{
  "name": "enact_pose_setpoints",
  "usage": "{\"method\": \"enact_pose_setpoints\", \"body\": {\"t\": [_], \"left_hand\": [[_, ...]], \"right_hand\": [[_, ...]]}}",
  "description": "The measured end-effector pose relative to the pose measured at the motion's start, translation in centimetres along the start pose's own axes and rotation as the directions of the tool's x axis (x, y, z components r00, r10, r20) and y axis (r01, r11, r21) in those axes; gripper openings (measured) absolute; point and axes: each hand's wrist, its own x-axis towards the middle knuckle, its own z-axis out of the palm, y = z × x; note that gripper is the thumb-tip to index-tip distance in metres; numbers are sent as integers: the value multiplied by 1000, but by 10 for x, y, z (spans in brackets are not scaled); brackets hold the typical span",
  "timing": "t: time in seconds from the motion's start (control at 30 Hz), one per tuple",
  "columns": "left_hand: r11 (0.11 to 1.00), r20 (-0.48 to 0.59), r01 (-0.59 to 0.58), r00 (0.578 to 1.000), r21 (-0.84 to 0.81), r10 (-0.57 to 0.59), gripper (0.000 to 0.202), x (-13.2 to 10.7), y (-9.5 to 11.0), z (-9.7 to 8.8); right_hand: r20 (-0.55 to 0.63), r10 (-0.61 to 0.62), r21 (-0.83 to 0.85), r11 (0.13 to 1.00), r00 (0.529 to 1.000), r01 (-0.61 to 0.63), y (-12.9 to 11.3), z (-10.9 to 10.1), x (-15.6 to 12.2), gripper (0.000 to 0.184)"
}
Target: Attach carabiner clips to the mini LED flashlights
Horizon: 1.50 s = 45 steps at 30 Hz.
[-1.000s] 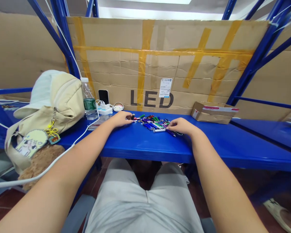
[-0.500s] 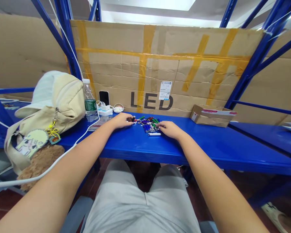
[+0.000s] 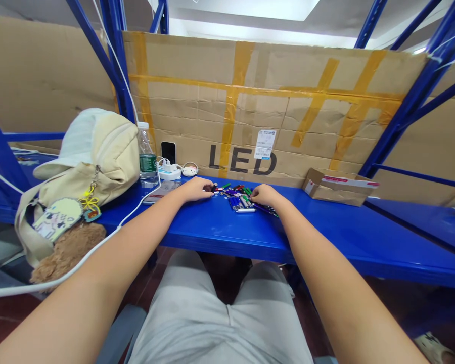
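A heap of small coloured pen torches (image 3: pixel 239 198) lies on the blue shelf top (image 3: pixel 212 227) in front of me. At the heap's left end rests my left hand (image 3: pixel 195 189), its fingers curled in a pinch on a small dark torch (image 3: pixel 214 187). My right hand (image 3: pixel 263 195) lies cupped against the heap's right side, fingers loosely bent and touching the torches. A silver torch (image 3: pixel 245 210) sits at the near edge of the heap. My knees in grey shorts are below the shelf.
A cream bag (image 3: pixel 91 162) with charms and a brown plush (image 3: pixel 68 250) stands at the left, beside a water bottle (image 3: pixel 147 161), a phone (image 3: pixel 169 151) and a white charger (image 3: pixel 169 173). A small cardboard box (image 3: pixel 337 183) lies at the right. A taped cardboard sheet marked LED (image 3: pixel 242 160) closes the back.
My right hand has slid left along the shelf, pushing the spread torches into a tighter heap. My left hand stays at the heap's left end.
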Motion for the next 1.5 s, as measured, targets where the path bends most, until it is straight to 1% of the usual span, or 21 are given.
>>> {"method": "enact_pose_setpoints", "body": {"t": [0.1, 0.2, 0.33, 0.43, 0.53, 0.6, 0.67, 0.77, 0.87, 0.93, 1.0, 1.1, 1.17, 1.2, 1.23, 1.27, 1.3, 1.33, 1.4, 1.43, 1.5], "left_hand": [[1000, 14, -6, 1000, 5, 6, 23, 1, -1, 0], [1000, 9, -8, 1000, -2, 8, 22, 1, -1, 1], [1000, 11, -7, 1000, -30, 7, 22, 0, 0, 1], [999, 12, -12, 1000, -42, 13, 22, 0, 1, 2], [997, 23, -32, 999, -67, 33, 22, 2, 2, 4], [997, 24, -49, 998, -68, 50, 22, 6, 1, 5], [996, 19, -57, 998, -66, 59, 21, 12, 2, 7], [993, 27, -70, 997, -96, 72, 20, 24, 10, 10], [990, 39, -117, 992, -78, 120, 18, 34, 21, 13], [989, 25, -134, 990, -69, 136, 19, 40, 28, 17], [990, -3, -111, 994, -81, 111, 21, 43, 32, 21], [990, -58, -86, 995, -115, 80, 22, 45, 35, 27], [983, -90, -101, 992, -155, 87, 22, 44, 36, 31], [978, -111, -112, 989, -175, 93, 23, 44, 37, 33], [972, -127, -129, 986, -198, 105, 26, 43, 38, 34], [964, -142, -147, 983, -223, 117, 29, 43, 40, 35], [956, -149, -168, 980, -240, 135, 30, 44, 42, 36], [948, -146, -190, 977, -255, 157, 28, 46, 43, 37], [932, -138, -222, 972, -288, 190, 26, 52, 47, 41], [925, -136, -228, 971, -303, 195, 25, 56, 48, 42], [915, -139, -221, 973, -338, 184, 25, 63, 51, 46]], "right_hand": [[-31, 2, 18, 1000, 1000, -2, 5, 2, -2, 11], [-100, 20, 34, 999, 995, -16, 14, -3, -7, 21], [-247, 111, 56, 993, 963, -100, 29, -16, -14, 36], [-293, 161, 59, 987, 942, -150, 38, -21, -16, 38], [-245, 143, 51, 990, 959, -134, 42, -20, -10, 34], [-164, 84, 16, 996, 983, -82, 43, -17, -1, 32], [-64, 8, -76, 997, 998, -12, 42, -16, 10, 30], [51, -43, -193, 980, 998, 53, 41, -19, 25, 22], [119, -54, -199, 977, 991, 77, 38, -26, 34, 16], [151, -74, -195, 975, 986, 103, 36, -30, 37, 17], [179, -102, -181, 974, 979, 134, 35, -32, 39, 20], [260, -139, -176, 966, 956, 188, 37, -30, 42, 19], [239, -160, -185, 961, 958, 207, 39, -30, 40, 17], [190, -169, -180, 962, 967, 204, 39, -31, 37, 16], [113, -188, -150, 967, 976, 204, 39, -33, 33, 14], [35, -204, -62, 977, 978, 206, 38, -35, 28, 14], [-30, -191, 77, 978, 981, 193, 35, -38, 23, 15], [-50, -166, 240, 955, 985, 173, 30, -41, 17, 17], [-59, -155, 550, 819, 986, 161, 19, -44, 7, 24], [-66, -150, 645, 748, 986, 157, 13, -43, 3, 26], [-58, -156, 754, 640, 986, 146, 4, -40, -1, 24]]}}
